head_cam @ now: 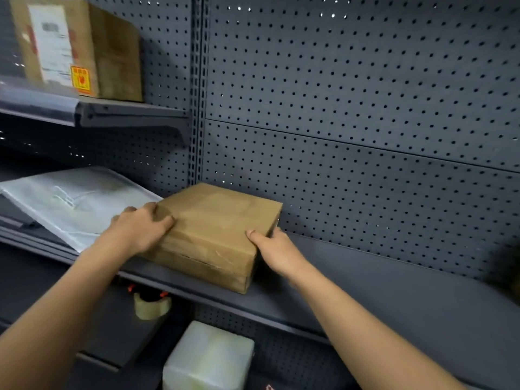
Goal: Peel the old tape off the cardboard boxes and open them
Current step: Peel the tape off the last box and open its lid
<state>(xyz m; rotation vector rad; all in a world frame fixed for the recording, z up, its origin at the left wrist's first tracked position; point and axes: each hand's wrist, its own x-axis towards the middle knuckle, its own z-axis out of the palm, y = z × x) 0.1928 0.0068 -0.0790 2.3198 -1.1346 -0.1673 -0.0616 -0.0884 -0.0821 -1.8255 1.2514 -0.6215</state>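
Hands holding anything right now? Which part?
Both grip the flat cardboard box: left hand over its left top edge, right hand on its right side, thumb on top.

Flat brown cardboard box (216, 220) in front of you lies closed on the middle shelf (365, 277), turned at an angle to the shelf edge, its far corner near the pegboard back (365, 108). Glossy, wrinkled tape (208, 250) covers its front face, not peeled. A taller cardboard box (112, 52) stands upright and closed on the upper-left shelf (135, 108), with a white label (50, 43) and an orange sticker (80, 80) on the front.
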